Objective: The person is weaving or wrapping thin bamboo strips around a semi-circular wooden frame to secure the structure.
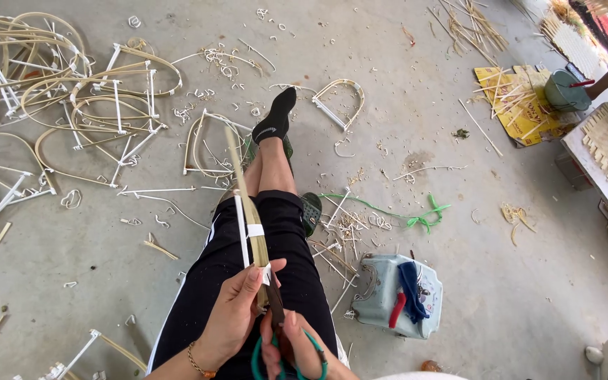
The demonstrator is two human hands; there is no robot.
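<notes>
Gripping the lower end of a bamboo strip bundle [249, 211], the left hand [237, 313] is closed round it above the lap. The right hand [293, 345] is curled shut on green-handled scissors [279, 331] at its base. Thin, light and springy, it looks best held near the white binding [255, 230]. Farther off, bent frames [93, 105] litter the floor [402, 105].

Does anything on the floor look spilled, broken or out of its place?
Yes. Short white offcuts and thin bamboo slivers lie scattered loose over the concrete floor, and a green cord trails in a tangle. Nothing looks broken.
</notes>
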